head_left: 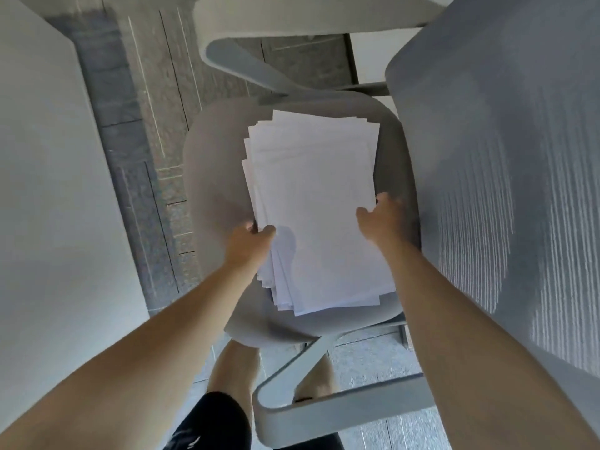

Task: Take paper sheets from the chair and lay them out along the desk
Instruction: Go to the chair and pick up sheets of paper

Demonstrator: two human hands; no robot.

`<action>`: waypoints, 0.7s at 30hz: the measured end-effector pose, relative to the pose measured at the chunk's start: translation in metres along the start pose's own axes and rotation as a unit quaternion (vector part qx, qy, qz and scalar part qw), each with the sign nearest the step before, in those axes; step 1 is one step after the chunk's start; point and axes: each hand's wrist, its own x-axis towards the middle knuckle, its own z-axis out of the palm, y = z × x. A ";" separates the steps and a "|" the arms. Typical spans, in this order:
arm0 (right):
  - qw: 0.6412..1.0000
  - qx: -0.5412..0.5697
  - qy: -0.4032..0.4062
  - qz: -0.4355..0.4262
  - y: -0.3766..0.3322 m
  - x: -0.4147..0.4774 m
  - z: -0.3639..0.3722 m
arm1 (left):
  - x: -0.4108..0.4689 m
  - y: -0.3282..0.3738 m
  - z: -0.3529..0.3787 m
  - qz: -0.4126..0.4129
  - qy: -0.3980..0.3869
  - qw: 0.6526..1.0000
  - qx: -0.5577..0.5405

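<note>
Head view: hands (250,239) (382,220) grip paper sheets (311,190) (seemingly blank) on chair (212,177).

I count one office chair (214,177) with two armrests (324,410), one desk (48,190), one stack of paper sheets (311,190), one left hand (250,241), one right hand (383,219).

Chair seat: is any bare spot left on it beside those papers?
Yes: a bare strip of chair seat lies between the paper stack and the seat's left edge, and a smaller patch below the stack's near end. The strip toward the backrest is narrow and taken by the right hand; the left hand grips the opposite edge.
</note>
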 end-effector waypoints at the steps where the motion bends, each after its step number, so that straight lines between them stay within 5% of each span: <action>1: 1.000 0.006 0.001 0.010 -0.001 0.003 0.005 | -0.003 -0.001 0.005 0.009 0.013 1.000 -0.010; 6: 0.998 0.015 0.059 0.027 -0.010 -0.013 0.026 | -0.003 -0.009 0.011 0.051 0.015 0.998 -0.029; 15: 0.995 0.077 0.048 0.049 -0.035 -0.032 0.037 | 0.013 -0.003 -0.006 0.007 -0.026 0.999 -0.044; 21: 0.986 0.160 0.001 0.038 -0.042 -0.032 0.023 | 0.022 -0.017 -0.022 0.015 0.020 0.998 -0.054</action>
